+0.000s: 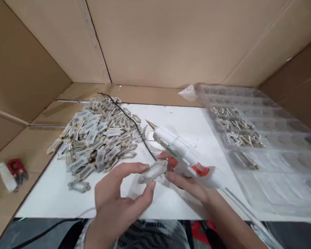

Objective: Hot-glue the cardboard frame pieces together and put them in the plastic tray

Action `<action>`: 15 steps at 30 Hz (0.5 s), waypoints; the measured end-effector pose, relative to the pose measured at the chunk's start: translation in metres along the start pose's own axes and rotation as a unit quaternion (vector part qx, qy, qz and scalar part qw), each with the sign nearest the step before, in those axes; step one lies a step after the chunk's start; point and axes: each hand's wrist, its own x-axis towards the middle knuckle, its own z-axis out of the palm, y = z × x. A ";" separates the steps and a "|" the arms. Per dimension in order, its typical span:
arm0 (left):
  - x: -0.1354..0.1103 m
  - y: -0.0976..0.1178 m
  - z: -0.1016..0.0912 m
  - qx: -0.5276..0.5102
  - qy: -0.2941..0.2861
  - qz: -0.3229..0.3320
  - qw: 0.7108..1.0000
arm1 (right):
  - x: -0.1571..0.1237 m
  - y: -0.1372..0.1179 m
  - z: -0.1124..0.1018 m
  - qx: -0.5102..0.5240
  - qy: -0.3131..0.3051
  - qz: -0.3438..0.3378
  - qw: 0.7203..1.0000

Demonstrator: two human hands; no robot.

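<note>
- Pinching the frame piece (pixel 145 177) between thumb and forefinger, your left hand (pixel 116 200) holds it above the white board (pixel 197 119).
- Your right hand (pixel 188 186) is wrapped around the glue gun (pixel 178 146), its fingertips at the piece's right end.
- Similar pieces lie in a pile (pixel 98 138) to your left, a clear compartment tray (pixel 277 173) to your right.

tilted grey piece (pixel 146 178) beside white glue gun (pixel 176 144)
</note>
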 end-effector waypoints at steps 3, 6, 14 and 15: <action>0.001 0.004 0.008 -0.071 -0.001 -0.037 0.997 | -0.003 -0.004 -0.003 0.054 0.006 0.024 0.998; 0.009 0.010 0.013 -0.239 -0.014 -0.135 0.961 | -0.002 -0.004 -0.006 0.094 -0.012 0.020 0.995; 0.019 0.015 0.018 -0.679 -0.255 -0.491 0.483 | -0.002 0.003 0.001 0.300 -0.123 0.004 0.946; 0.016 0.013 0.019 -0.705 -0.274 -0.491 0.433 | -0.002 0.003 0.001 0.295 -0.125 0.010 0.947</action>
